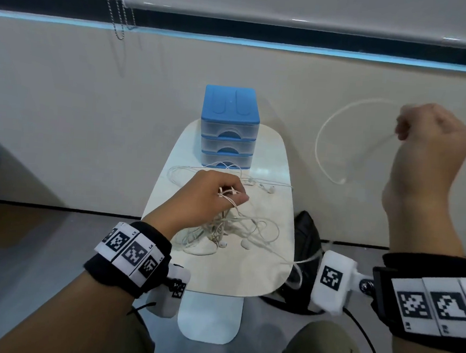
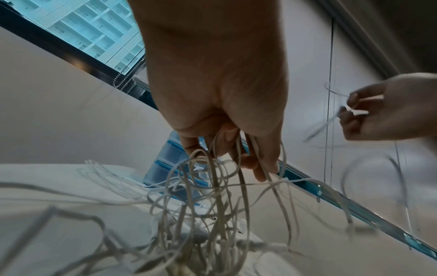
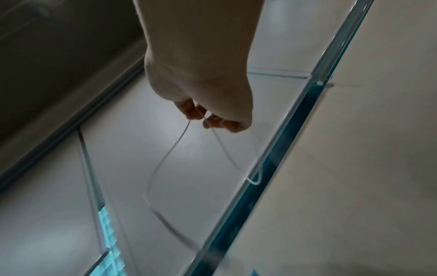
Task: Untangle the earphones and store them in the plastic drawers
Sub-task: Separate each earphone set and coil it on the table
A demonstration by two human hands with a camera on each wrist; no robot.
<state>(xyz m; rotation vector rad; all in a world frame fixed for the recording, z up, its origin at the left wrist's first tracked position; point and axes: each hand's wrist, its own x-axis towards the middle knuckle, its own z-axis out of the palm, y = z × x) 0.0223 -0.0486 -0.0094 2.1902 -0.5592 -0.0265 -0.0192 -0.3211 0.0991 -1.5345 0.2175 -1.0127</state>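
earphones (image 1: 222, 225) lie tangled on the white table (image 1: 272, 268), your left hand (image 1: 211, 194) pinching the clump, your right hand (image 1: 433, 136) gripping one raised cord; draw it slowly, keeping the clump anchored.

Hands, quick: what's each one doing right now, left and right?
Left hand: closed, gripping a bunch of the tangled earphone cords above the white table.
Right hand: closed, pinching one loose earphone cable, raised clear of the table.

Office-like room, roller blind (image 1: 295, 3) with bead chain (image 1: 119, 14), high-rise outside window (image 2: 94, 31), small white table (image 1: 278, 157)
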